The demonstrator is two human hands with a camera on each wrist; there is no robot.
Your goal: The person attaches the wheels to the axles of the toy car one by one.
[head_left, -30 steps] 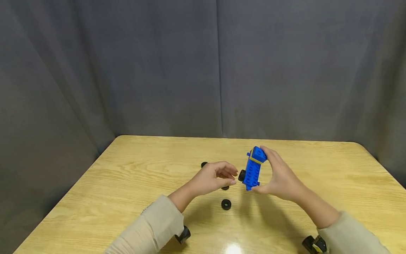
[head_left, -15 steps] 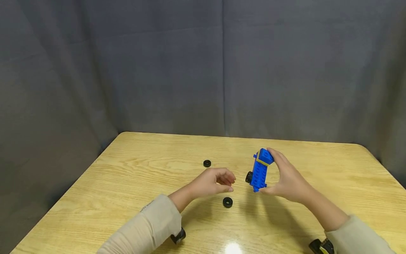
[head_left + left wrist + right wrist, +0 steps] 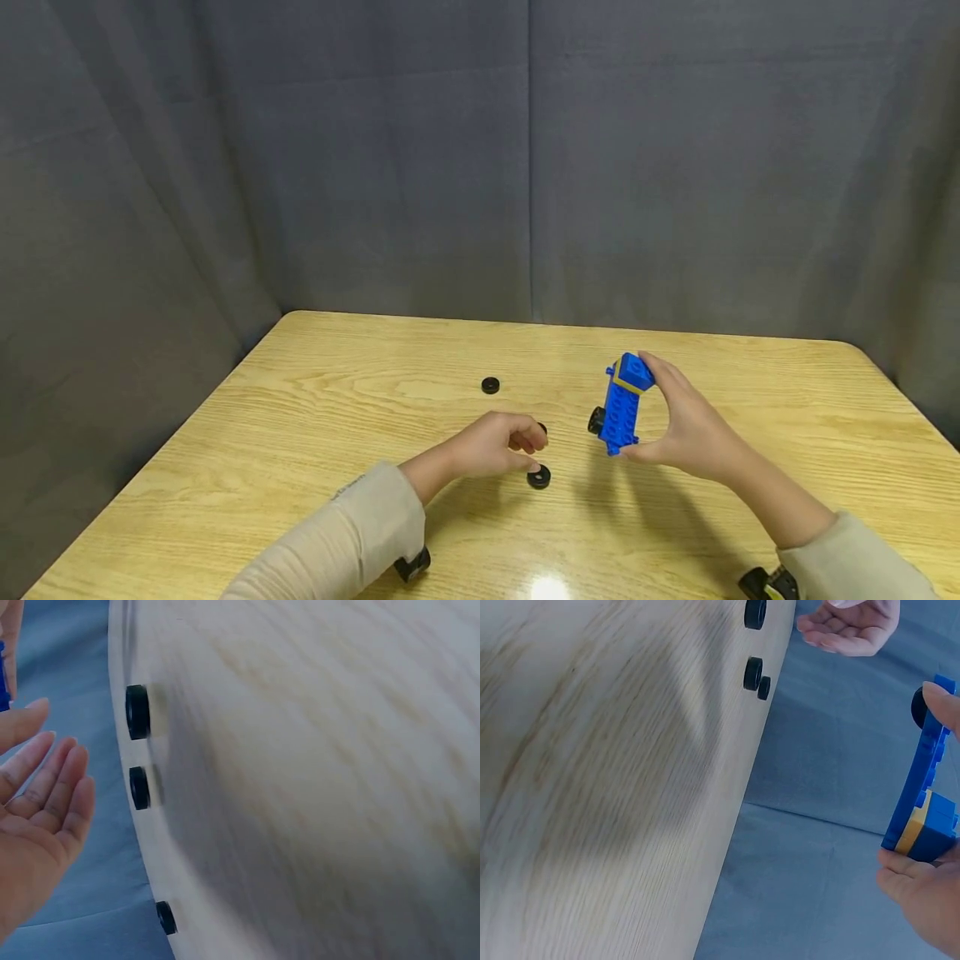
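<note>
Held between thumb and fingers, a blue toy car base [image 3: 621, 414] of building bricks is raised above the table in my right hand [image 3: 692, 425]. It has a blue block and a yellow strip at one end and a single black wheel [image 3: 596, 420] on its left side. My left hand [image 3: 497, 446], its fingers loosely bent and holding nothing, hovers over the table beside a black tyre [image 3: 540, 478]. Behind its fingertips a second tyre [image 3: 543, 429] is mostly hidden; in the left wrist view this tyre [image 3: 140, 787] shows fully.
Farther back on the wooden table [image 3: 360, 367] lies another black tyre [image 3: 491, 385]. A grey curtain [image 3: 405, 167] hangs behind the table and along the left. Black wrist devices sit under both sleeves.
My left hand has come down and nearer, away from the car base toward the near tyre. The car base in my right hand has shifted a little right in the view.
</note>
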